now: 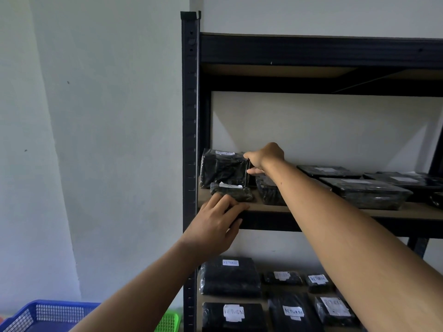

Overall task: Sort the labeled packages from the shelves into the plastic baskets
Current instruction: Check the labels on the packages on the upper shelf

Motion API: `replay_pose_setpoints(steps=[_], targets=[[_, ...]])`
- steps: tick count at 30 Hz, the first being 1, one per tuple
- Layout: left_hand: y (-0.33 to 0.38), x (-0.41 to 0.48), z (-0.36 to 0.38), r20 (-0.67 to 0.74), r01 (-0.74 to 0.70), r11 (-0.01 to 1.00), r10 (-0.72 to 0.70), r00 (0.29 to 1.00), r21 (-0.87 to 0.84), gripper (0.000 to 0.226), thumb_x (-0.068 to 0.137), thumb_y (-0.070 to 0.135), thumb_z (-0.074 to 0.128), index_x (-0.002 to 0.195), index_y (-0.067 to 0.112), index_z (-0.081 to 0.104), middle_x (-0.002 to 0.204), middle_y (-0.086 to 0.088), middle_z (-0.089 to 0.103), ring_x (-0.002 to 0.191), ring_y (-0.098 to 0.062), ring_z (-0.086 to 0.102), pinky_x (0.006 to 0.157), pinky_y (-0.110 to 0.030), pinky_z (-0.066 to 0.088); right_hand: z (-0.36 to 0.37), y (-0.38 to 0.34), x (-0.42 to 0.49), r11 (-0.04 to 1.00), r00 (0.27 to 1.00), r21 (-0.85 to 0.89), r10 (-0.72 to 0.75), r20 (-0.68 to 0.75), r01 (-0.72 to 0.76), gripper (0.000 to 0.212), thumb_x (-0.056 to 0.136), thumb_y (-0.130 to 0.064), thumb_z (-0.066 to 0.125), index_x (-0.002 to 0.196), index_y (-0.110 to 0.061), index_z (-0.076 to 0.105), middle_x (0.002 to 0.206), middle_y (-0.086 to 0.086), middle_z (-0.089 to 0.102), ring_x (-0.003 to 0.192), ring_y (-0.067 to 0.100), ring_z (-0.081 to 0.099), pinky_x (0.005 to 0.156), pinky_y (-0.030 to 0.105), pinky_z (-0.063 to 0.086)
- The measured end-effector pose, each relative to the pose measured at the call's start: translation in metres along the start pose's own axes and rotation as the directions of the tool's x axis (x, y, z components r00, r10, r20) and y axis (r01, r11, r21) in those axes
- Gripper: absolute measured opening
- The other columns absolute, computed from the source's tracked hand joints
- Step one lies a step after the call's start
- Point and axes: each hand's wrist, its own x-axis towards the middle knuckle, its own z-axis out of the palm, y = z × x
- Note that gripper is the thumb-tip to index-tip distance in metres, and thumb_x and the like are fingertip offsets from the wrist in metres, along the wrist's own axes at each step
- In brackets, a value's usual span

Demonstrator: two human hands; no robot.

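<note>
A tall black-wrapped package (224, 169) with a white "RETURN" label stands at the left end of the upper shelf board (335, 212). My right hand (265, 157) grips its right edge, thumb below and fingers behind it. In front of it lies a small black package (233, 191) with a white label. My left hand (215, 224) reaches up to that small package, fingers straight and touching its near edge at the shelf's front. A blue basket (48, 315) and a green basket (169, 322) stand on the floor at lower left.
More black packages (366, 191) lie flat to the right on the same board. The lower shelf holds several labelled "RETURN" packages (231, 275). The black upright post (190, 140) of the rack stands just left of my hands. A bare wall is to the left.
</note>
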Motion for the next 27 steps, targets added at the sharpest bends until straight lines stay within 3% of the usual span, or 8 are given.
replay_pose_setpoints(steps=[4, 8, 11, 13, 16, 18, 23, 27], targets=[[0.000, -0.001, -0.001, 0.006, -0.005, 1.000, 0.005, 1.000, 0.006, 0.038, 0.106, 0.028, 0.061, 0.143, 0.017, 0.064, 0.123, 0.001, 0.059, 0.114, -0.021, 0.054, 0.097, -0.041, 0.055, -0.002, -0.001, -0.003, 0.998, 1.000, -0.049, -0.024, -0.009, 0.023, 0.039, 0.093, -0.031, 0.079, 0.105, -0.001, 0.057, 0.090, 0.005, 0.062, 0.066, 0.029, 0.079, 0.074, 0.036, 0.067], [0.001, 0.000, -0.002, 0.014, -0.003, 1.000, 0.002, 1.000, 0.020, 0.039, 0.105, 0.029, 0.062, 0.143, 0.017, 0.064, 0.123, 0.000, 0.058, 0.113, -0.022, 0.055, 0.095, -0.041, 0.056, -0.023, 0.002, -0.010, 0.957, 0.985, -0.261, -0.152, -0.080, 0.126, 0.036, 0.095, -0.041, 0.071, 0.099, -0.006, 0.062, 0.063, 0.007, 0.071, 0.060, 0.021, 0.077, 0.064, 0.031, 0.061], [0.006, 0.001, -0.003, 0.035, -0.009, 0.999, 0.007, 0.999, 0.054, 0.041, 0.103, 0.034, 0.061, 0.143, 0.022, 0.061, 0.122, 0.003, 0.056, 0.112, -0.020, 0.053, 0.093, -0.038, 0.053, -0.053, 0.011, -0.012, 0.876, 0.946, -0.398, -0.318, -0.056, 0.272, 0.033, 0.095, -0.034, 0.070, 0.100, -0.001, 0.074, 0.083, 0.013, 0.078, 0.063, 0.026, 0.076, 0.067, 0.035, 0.062], [0.010, 0.002, -0.003, 0.029, -0.014, 0.996, 0.011, 1.000, 0.086, 0.042, 0.101, 0.038, 0.061, 0.141, 0.023, 0.059, 0.122, 0.003, 0.056, 0.110, -0.020, 0.052, 0.093, -0.037, 0.050, -0.077, 0.019, -0.018, 0.830, 0.923, -0.434, -0.383, 0.013, 0.351, 0.019, 0.097, -0.032, 0.072, 0.094, -0.013, 0.076, 0.093, 0.003, 0.076, 0.066, 0.020, 0.074, 0.063, 0.031, 0.057], [0.020, 0.008, 0.002, 0.004, 0.003, 0.996, -0.004, 1.000, 0.090, 0.040, 0.100, 0.040, 0.061, 0.136, 0.022, 0.060, 0.122, 0.003, 0.057, 0.110, -0.021, 0.053, 0.094, -0.039, 0.048, -0.111, 0.035, -0.021, 0.772, 0.898, -0.474, -0.426, 0.107, 0.423, 0.011, 0.095, -0.037, 0.074, 0.095, -0.026, 0.076, 0.102, -0.009, 0.073, 0.092, 0.010, 0.067, 0.079, 0.032, 0.051], [0.027, 0.014, 0.007, 0.004, 0.017, 0.997, -0.017, 1.000, 0.075, 0.038, 0.101, 0.041, 0.060, 0.133, 0.022, 0.061, 0.123, 0.003, 0.058, 0.112, -0.020, 0.054, 0.095, -0.039, 0.047, -0.130, 0.048, -0.024, 0.769, 0.898, -0.472, -0.417, 0.143, 0.432, 0.012, 0.094, -0.042, 0.075, 0.100, -0.031, 0.076, 0.104, -0.013, 0.072, 0.099, 0.008, 0.066, 0.083, 0.031, 0.051], [0.046, 0.025, 0.021, -0.001, 0.088, 0.996, -0.088, 0.996, 0.021, 0.033, 0.101, 0.044, 0.056, 0.127, 0.025, 0.061, 0.120, 0.007, 0.058, 0.111, -0.019, 0.054, 0.096, -0.039, 0.046, -0.162, 0.076, -0.033, 0.772, 0.905, -0.473, -0.355, 0.235, 0.425, 0.041, 0.088, -0.059, 0.077, 0.123, -0.038, 0.070, 0.116, -0.014, 0.068, 0.111, 0.008, 0.063, 0.097, 0.033, 0.050], [0.056, 0.027, 0.030, 0.008, 0.132, 0.990, -0.132, 0.991, 0.058, 0.039, 0.101, 0.054, 0.052, 0.128, 0.029, 0.061, 0.121, 0.009, 0.058, 0.112, -0.017, 0.054, 0.102, -0.042, 0.044, -0.173, 0.091, -0.032, 0.758, 0.900, -0.497, -0.287, 0.327, 0.422, 0.068, 0.085, -0.069, 0.074, 0.143, -0.040, 0.055, 0.141, -0.009, 0.058, 0.133, 0.014, 0.051, 0.105, 0.036, 0.040]])
